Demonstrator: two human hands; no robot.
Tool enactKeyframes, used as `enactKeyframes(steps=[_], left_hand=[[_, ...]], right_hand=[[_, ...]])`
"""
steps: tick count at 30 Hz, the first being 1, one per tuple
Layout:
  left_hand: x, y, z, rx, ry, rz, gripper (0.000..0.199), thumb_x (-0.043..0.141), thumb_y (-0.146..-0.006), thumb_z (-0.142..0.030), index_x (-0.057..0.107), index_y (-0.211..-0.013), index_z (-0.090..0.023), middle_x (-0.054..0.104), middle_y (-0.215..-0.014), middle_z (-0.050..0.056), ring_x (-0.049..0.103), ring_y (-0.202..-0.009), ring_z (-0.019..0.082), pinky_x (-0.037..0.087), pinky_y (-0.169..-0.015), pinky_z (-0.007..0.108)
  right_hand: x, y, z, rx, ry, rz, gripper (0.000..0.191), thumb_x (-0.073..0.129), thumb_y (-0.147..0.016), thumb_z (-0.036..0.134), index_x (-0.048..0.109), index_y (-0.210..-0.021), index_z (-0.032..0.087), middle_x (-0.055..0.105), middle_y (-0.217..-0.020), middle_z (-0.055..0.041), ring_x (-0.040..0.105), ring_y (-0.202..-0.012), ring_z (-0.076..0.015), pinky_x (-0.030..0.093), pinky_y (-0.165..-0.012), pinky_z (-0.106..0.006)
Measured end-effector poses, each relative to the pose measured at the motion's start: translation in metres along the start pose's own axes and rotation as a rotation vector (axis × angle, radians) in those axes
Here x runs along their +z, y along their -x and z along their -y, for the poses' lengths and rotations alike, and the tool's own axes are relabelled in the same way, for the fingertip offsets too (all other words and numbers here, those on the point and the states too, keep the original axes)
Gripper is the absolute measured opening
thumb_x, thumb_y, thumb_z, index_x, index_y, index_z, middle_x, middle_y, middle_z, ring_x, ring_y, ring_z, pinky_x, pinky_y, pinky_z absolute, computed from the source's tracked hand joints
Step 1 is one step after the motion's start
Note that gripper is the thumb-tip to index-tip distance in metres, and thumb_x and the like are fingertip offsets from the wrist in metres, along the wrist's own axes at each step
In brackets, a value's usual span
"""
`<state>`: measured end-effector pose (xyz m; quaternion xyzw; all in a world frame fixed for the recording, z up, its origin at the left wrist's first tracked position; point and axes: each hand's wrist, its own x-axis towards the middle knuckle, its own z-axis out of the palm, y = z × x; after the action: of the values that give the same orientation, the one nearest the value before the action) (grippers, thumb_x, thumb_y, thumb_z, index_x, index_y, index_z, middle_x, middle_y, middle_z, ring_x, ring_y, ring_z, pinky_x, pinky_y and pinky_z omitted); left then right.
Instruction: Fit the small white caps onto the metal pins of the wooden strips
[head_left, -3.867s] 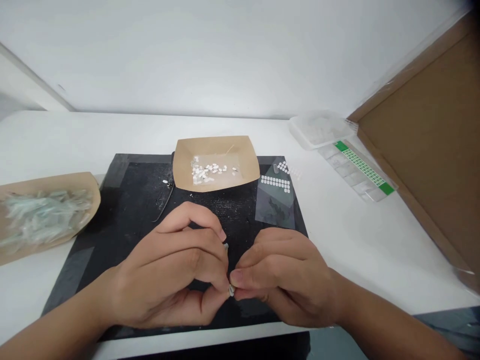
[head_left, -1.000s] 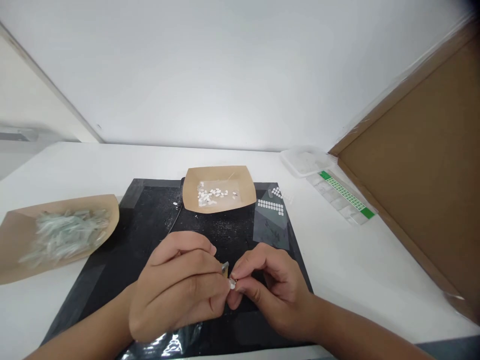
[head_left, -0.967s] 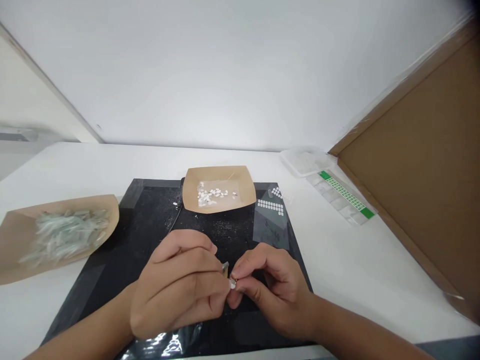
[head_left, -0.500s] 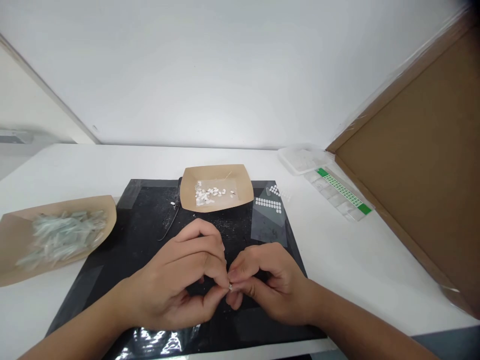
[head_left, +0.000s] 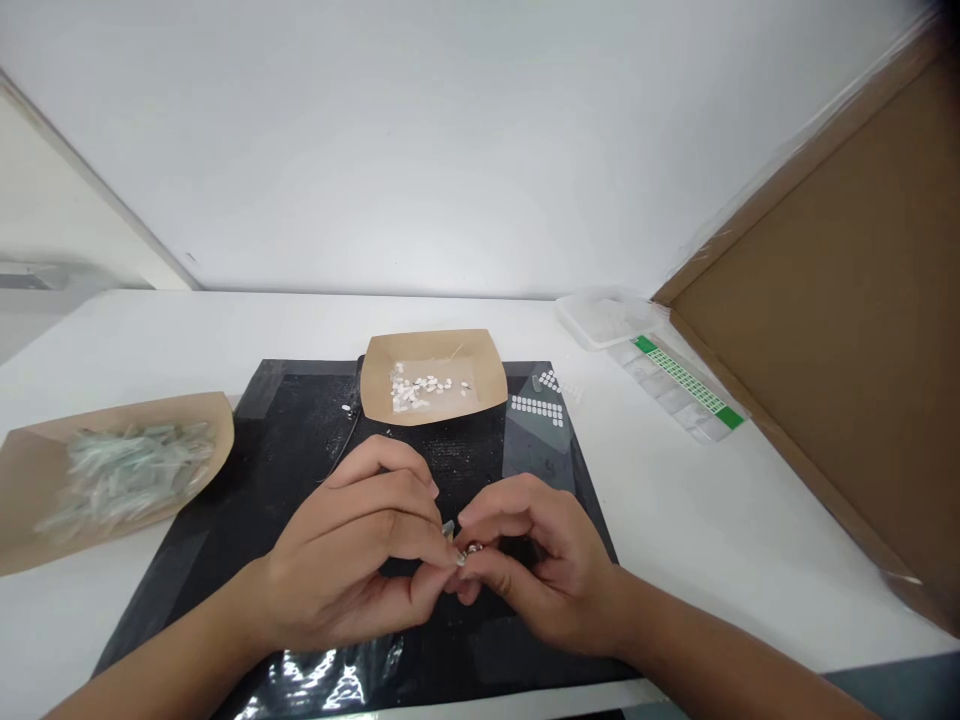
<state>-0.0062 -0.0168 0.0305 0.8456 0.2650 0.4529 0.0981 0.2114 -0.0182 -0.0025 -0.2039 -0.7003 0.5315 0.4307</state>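
Observation:
Over the black mat (head_left: 247,480) my two hands meet at the fingertips. My left hand (head_left: 367,550) pinches a tiny shiny piece (head_left: 460,560) between thumb and index finger. Close against it, my right hand (head_left: 536,560) has its thumb and fingers curled round a small silvery piece (head_left: 472,548); its exact kind is too small to make out. A bit of clear, thin material (head_left: 448,528) shows between the hands, partly hidden by the left fingers.
A card tray (head_left: 491,385) holding small white pieces stands behind my hands. Another card tray (head_left: 30,470) at left holds clear slim packets. At right lie a sheet of white dots (head_left: 536,455), a green-marked plastic organiser (head_left: 686,385), a clear lid (head_left: 600,315) and a cardboard box (head_left: 840,300).
My right index finger has lifted away from its thumb, exposing the small silvery piece. The clear bit now shows between the hands, which have shifted slightly upward.

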Motion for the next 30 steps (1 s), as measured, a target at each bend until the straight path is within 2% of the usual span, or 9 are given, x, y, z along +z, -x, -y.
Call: enactKeyframes(steps=[3,6,11,19,24,30], left_hand=[[0.002,0.000,0.000,-0.008,-0.004,-0.012,0.021,0.082,-0.082,-0.004,0.069,-0.086,-0.020,0.074,-0.072,-0.005,0.070,-0.074,0.012,0.062,-0.077,0.026],[0.001,-0.002,-0.001,0.000,-0.001,-0.029,0.021,0.082,-0.083,-0.003,0.069,-0.085,-0.019,0.074,-0.071,-0.004,0.069,-0.072,0.012,0.063,-0.077,0.027],[0.000,-0.003,-0.002,0.008,0.004,-0.037,0.020,0.082,-0.083,-0.002,0.070,-0.086,-0.018,0.076,-0.073,-0.005,0.069,-0.071,0.010,0.063,-0.077,0.027],[0.003,-0.004,-0.002,-0.004,-0.010,-0.051,0.019,0.080,-0.086,-0.003,0.069,-0.086,-0.019,0.074,-0.072,-0.004,0.068,-0.070,0.011,0.063,-0.074,0.028],[0.003,-0.004,-0.004,0.001,-0.087,-0.041,0.018,0.079,-0.088,-0.006,0.069,-0.086,-0.021,0.074,-0.071,-0.007,0.069,-0.068,0.009,0.063,-0.077,0.024],[0.005,-0.002,-0.006,-0.007,-0.183,-0.018,0.021,0.074,-0.090,-0.009,0.066,-0.077,-0.023,0.072,-0.066,-0.009,0.066,-0.061,0.008,0.061,-0.078,0.025]], right_hand=[[-0.003,-0.003,0.000,-0.136,0.186,-0.004,0.021,0.070,-0.104,0.019,0.065,-0.124,0.023,0.081,-0.081,0.0008,0.076,-0.066,-0.0120,0.060,-0.067,-0.022],[-0.006,-0.004,0.001,-0.202,0.311,-0.020,0.016,0.071,-0.103,0.022,0.068,-0.119,0.024,0.081,-0.073,0.0022,0.073,-0.063,-0.0128,0.056,-0.068,-0.025],[-0.006,-0.004,-0.002,-0.254,0.258,-0.018,0.014,0.067,-0.104,0.015,0.069,-0.117,0.022,0.083,-0.077,-0.0016,0.080,-0.072,-0.0137,0.055,-0.073,-0.026],[-0.006,-0.005,-0.004,-0.277,0.315,-0.024,0.018,0.067,-0.101,0.009,0.068,-0.114,0.022,0.084,-0.086,-0.0039,0.080,-0.075,-0.0140,0.054,-0.072,-0.027],[-0.002,-0.003,-0.003,-0.255,0.262,-0.054,0.023,0.065,-0.099,0.009,0.067,-0.117,0.023,0.083,-0.081,-0.0028,0.078,-0.068,-0.0140,0.056,-0.071,-0.028],[0.003,-0.004,-0.004,-0.224,0.194,-0.064,0.021,0.066,-0.098,0.008,0.068,-0.114,0.021,0.080,-0.075,-0.0034,0.077,-0.067,-0.0147,0.058,-0.069,-0.026]])
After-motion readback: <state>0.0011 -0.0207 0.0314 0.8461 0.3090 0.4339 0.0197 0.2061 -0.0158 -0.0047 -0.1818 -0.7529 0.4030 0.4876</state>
